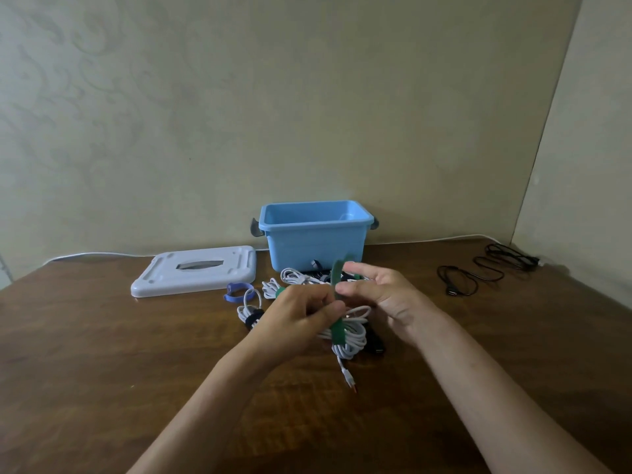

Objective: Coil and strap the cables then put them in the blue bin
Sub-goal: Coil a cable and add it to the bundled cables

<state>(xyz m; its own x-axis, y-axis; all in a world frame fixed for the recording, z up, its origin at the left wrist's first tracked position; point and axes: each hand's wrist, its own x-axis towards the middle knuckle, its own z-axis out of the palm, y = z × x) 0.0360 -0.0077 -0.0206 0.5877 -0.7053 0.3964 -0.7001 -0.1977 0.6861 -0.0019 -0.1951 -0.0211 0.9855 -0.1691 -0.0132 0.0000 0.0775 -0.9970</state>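
My left hand [301, 316] grips a coiled white cable [352, 336] above the wooden table. A green strap [337, 302] is wrapped round the coil, and its free end stands upright. My right hand [379, 292] pinches that free end between thumb and fingertips. The cable's plug [350, 379] dangles below the coil. The blue bin [314, 234] stands open behind my hands, close to the wall. Several strapped white coils [290, 278] lie on the table in front of the bin.
The bin's grey-white lid [195, 270] lies flat to the left. A blue strap [237, 292] lies beside it. A white coil with a black strap [251, 313] sits left of my hands. Loose black cables [485, 268] lie at the far right.
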